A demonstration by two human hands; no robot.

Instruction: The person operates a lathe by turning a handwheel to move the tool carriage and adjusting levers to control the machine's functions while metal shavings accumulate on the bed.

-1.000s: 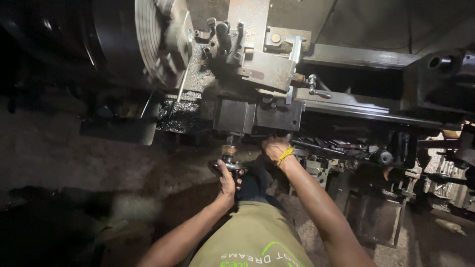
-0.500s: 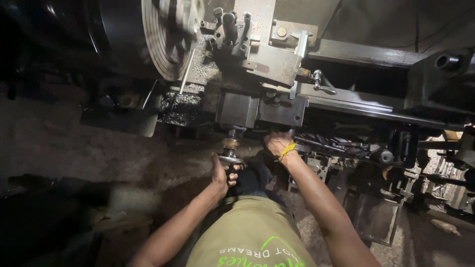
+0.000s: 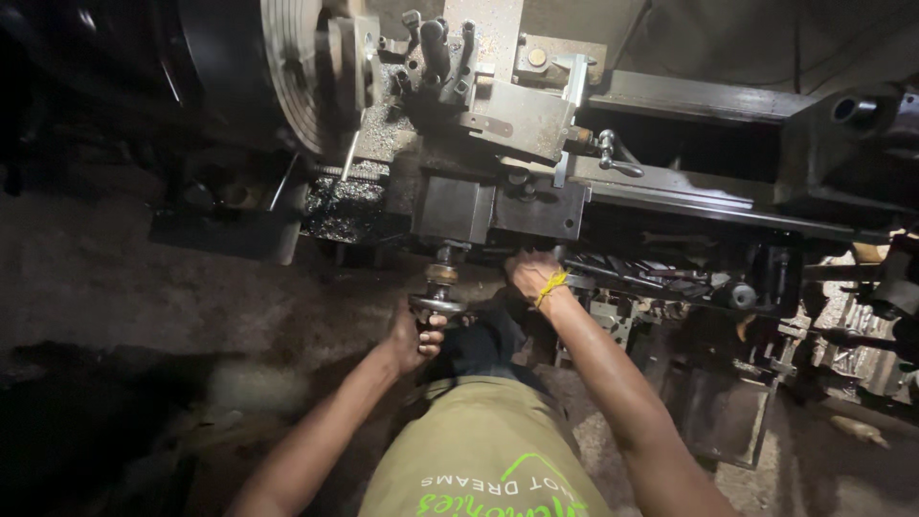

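Observation:
I look down on a metal lathe. My left hand (image 3: pixel 414 337) grips the small round handwheel (image 3: pixel 438 303) that sticks out below the dark carriage apron (image 3: pixel 498 213). My right hand (image 3: pixel 532 271), with a yellow band at the wrist, reaches under the apron's lower edge and rests against it; what its fingers hold is hidden. Above the apron sits the tool post (image 3: pixel 507 96), close to the big round chuck (image 3: pixel 306 77) at the upper left.
Metal shavings (image 3: pixel 340 196) lie in the dark tray (image 3: pixel 230 230) below the chuck. The lathe bed (image 3: pixel 689 196) runs off to the right toward the tailstock (image 3: pixel 852 124). Cluttered metal parts (image 3: pixel 842 325) stand at the right. Dirty concrete floor (image 3: pixel 124 287) spreads left.
The view has shifted slightly, so the lathe sits lower and more to the right in frame. My left hand stays on the handwheel and my right hand stays under the apron.

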